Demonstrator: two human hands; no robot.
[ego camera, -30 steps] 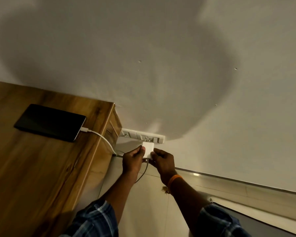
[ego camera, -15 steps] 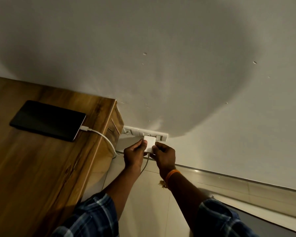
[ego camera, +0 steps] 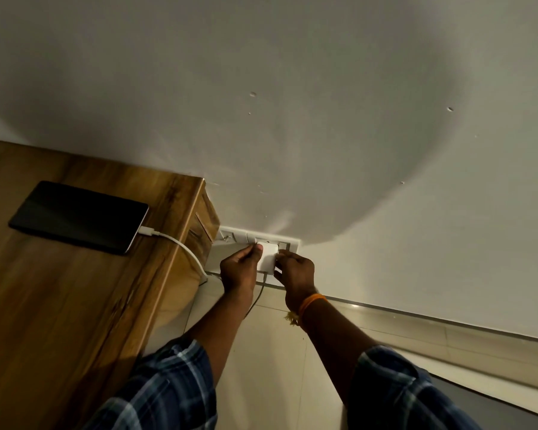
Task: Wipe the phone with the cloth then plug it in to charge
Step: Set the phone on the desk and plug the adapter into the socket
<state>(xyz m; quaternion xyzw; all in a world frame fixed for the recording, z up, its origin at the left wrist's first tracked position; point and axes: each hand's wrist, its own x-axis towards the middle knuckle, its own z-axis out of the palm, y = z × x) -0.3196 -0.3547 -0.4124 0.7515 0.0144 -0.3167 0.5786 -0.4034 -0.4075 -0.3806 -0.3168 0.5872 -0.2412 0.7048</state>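
Charging step: our left hand [ego camera: 241,270] and right hand [ego camera: 294,271] both pinch the charger [ego camera: 267,257] at the wall socket [ego camera: 261,237]; next we push it home.

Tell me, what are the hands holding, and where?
Both hands hold the white charger block at the wall socket: the left hand pinches its left side, the right hand its right side.

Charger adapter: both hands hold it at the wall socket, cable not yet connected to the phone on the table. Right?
Not quite. The head view shows the white cable already plugged into the phone. The rest stands: left hand and right hand hold the adapter at the wall socket.
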